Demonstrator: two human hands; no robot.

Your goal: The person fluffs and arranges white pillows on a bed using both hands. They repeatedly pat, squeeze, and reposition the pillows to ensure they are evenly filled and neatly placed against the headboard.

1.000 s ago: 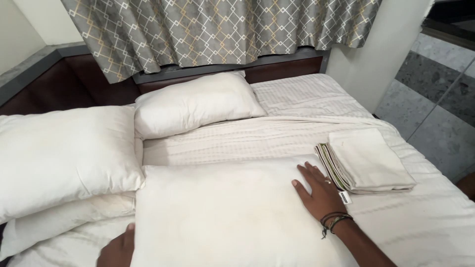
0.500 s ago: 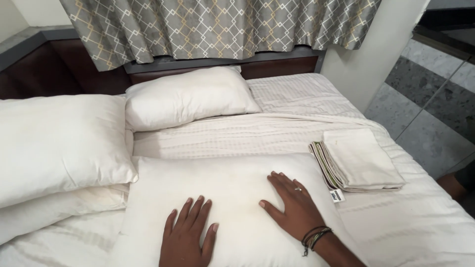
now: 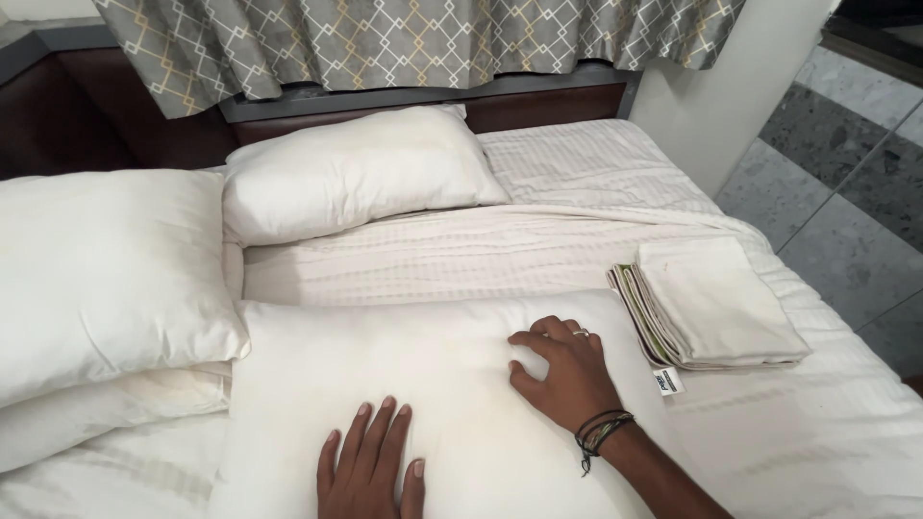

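While the right hand (image 3: 562, 370) had drawn in from the pillow's far edge, we saw the left hand (image 3: 370, 468) come up onto the flat pillow (image 3: 423, 384) from below, so both palms now pressed it (smoothing, we judged). Both lay spread and flat, holding nothing, the pillow directly beneath them. Just right of the right hand sat folded linens (image 3: 716, 303); plump pillows (image 3: 106, 279) were stacked left of the left hand.

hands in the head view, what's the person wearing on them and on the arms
Both arms are bare, with no sleeves in view. The right hand has a thin silver-coloured ring on one finger, and that wrist carries a few thin dark cord bracelets with loose ends. The left hand shows no ring, band or glove.
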